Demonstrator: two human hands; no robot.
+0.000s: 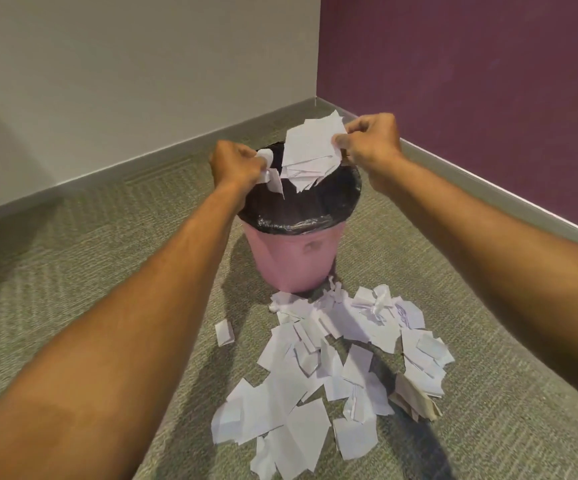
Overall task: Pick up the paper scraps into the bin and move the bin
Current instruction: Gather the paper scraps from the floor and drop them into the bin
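A pink bin [291, 261] lined with a black bag [301, 202] stands on the carpet near the room's corner. Over its left rim, my left hand [235, 166] is closed on a few crumpled white scraps [270, 174]. My right hand [367, 142] pinches a thick bunch of white paper scraps [310, 150] that hangs over the bin's mouth. A wide heap of torn white scraps [318, 372] covers the floor in front of the bin, reaching toward me.
A crumpled brown paper [415, 398] lies at the heap's right edge. One stray scrap [224, 332] sits left of the heap. A grey wall [142, 81] and a purple wall [471, 81] meet behind the bin. Grey-green carpet [90, 237] spreads left and right.
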